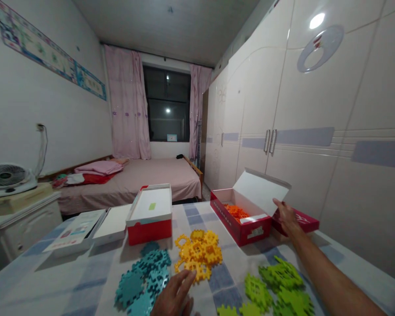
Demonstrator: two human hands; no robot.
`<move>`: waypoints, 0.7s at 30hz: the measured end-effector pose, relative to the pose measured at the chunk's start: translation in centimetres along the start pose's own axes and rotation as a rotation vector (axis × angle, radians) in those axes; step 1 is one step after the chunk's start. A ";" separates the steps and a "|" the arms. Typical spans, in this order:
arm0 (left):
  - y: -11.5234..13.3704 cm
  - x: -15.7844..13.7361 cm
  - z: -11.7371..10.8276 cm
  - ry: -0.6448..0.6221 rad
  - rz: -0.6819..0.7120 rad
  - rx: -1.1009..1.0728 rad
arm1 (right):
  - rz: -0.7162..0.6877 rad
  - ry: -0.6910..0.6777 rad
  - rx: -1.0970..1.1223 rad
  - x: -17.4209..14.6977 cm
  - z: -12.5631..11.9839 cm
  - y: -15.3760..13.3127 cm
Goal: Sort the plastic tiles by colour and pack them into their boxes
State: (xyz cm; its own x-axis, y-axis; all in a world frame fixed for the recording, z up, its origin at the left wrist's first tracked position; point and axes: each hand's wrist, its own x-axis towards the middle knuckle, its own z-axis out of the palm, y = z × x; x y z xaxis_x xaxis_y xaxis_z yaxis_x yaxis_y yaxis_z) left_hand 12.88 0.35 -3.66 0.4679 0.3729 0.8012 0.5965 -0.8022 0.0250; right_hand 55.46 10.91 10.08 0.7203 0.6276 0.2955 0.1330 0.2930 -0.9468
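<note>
My right hand [285, 216] reaches out to the right and pinches the edge of the raised lid [261, 188] of a red cardboard box [237, 226]. Orange plastic pieces [237, 213] lie inside that box. My left hand [176, 294] is low in the middle, fingers stretched out and holding nothing, between a pile of teal gear-shaped pieces [130, 287] and a pile of yellow ones [199, 250]. Green interlocking pieces [285, 281] are spread on the tablecloth below my right forearm.
A red and white box [149, 232] stands at the table's back, with shallow white trays [111, 224] to its left. Another red box part [306, 220] lies behind my right hand. Beyond the checked table are a bed [158, 173], wardrobe [312, 188] and fan [6, 177].
</note>
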 end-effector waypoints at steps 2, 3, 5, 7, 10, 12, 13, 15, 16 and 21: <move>-0.2 -0.3 0.3 -0.015 0.015 0.007 | -0.051 -0.025 -0.053 -0.1 0.3 -0.5; -0.2 -0.4 0.3 -0.028 0.016 0.009 | -0.096 -0.028 -0.087 -0.2 0.5 -0.9; -0.2 -0.5 0.4 -0.051 0.005 0.015 | -0.214 -0.025 -0.179 -0.7 1.1 -1.6; -0.2 -0.5 0.4 -0.056 0.002 0.023 | -0.322 -0.005 -0.304 -1.3 1.8 -2.4; -0.2 -0.6 0.4 -0.046 0.016 0.050 | -0.363 0.018 -0.466 -2.5 3.1 -2.9; -0.3 -0.6 0.6 -0.033 0.024 0.063 | -0.372 -0.009 -0.529 -3.2 3.9 -2.8; -0.2 -0.6 0.7 -0.018 0.017 0.063 | -0.386 -0.047 -0.546 -3.7 4.3 -2.6; -0.1 -0.7 1.1 0.022 -0.016 0.051 | -0.430 -0.149 -0.591 -4.6 4.9 -1.9; 0.0 -0.8 1.3 0.046 -0.039 0.042 | -0.453 -0.206 -0.633 -5.2 5.2 -1.5; 0.4 -1.3 2.4 0.124 -0.092 0.027 | -0.543 -0.367 -1.049 -7.9 6.4 0.4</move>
State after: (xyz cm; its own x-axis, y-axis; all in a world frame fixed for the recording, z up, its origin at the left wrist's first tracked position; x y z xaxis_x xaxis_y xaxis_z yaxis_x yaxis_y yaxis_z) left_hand 14.07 0.72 -6.11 0.3278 0.3823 0.8639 0.6513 -0.7539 0.0864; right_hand 45.53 10.70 8.15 0.1905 0.8199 0.5398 0.9578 -0.0348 -0.2852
